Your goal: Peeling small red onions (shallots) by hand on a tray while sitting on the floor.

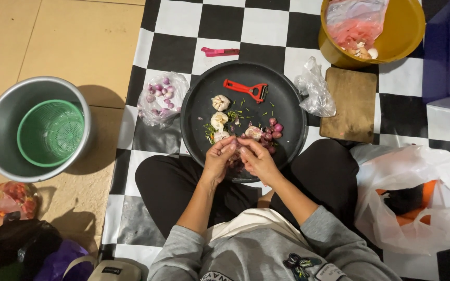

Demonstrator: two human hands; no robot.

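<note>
Shallots [270, 133] lie in a small heap on the near right part of the round black tray [287, 93], and one small piece sits pinched between both hands at the tray's near edge. The left hand [219, 160] and right hand [256, 158] are curled together, fingertips touching, closed on it — it is mostly hidden, so whether it is a shallot or a garlic clove I cannot tell. Garlic bulbs [220, 112] rest just beside the left hand, among green scraps. A red peeler [246, 89] lies further back, untouched. The likely slip: the piece is small and probably slick, so it could pop out of the fingers and roll off the tray onto the checkered mat [266, 26] — or peel could scatter onto the lap.
</note>
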